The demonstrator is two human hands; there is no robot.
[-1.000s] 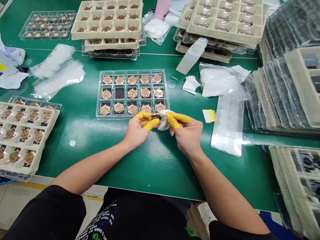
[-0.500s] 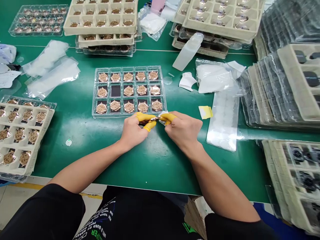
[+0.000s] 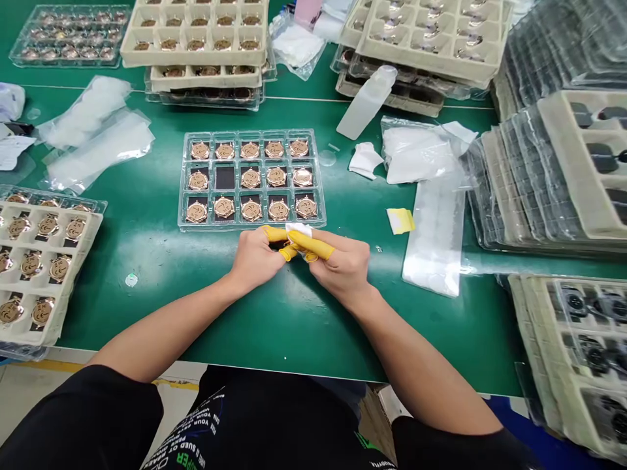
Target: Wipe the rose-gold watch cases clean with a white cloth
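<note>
My left hand (image 3: 255, 258) and my right hand (image 3: 340, 262) meet just below the clear compartment tray (image 3: 251, 222), fingertips in yellow finger cots. Between them they pinch a small rose-gold watch case, now almost hidden, together with a white wiping cloth (image 3: 300, 230) held by the right hand's fingers. The clear tray holds rose-gold watch cases (image 3: 251, 177) in three rows, with one dark empty cell (image 3: 225, 177) in the middle row.
A beige tray of watch cases (image 3: 44, 241) lies at the left, stacked beige trays (image 3: 196, 46) at the back. Plastic sleeves (image 3: 93, 140), a white bottle (image 3: 367, 101), cloths (image 3: 365, 160), a yellow cot (image 3: 400, 220) and tray stacks (image 3: 548, 170) at the right surround the green table (image 3: 304, 320).
Both hands have drawn closer together and slightly left. The watch case that showed between the fingers is now covered by the cloth and fingers.
</note>
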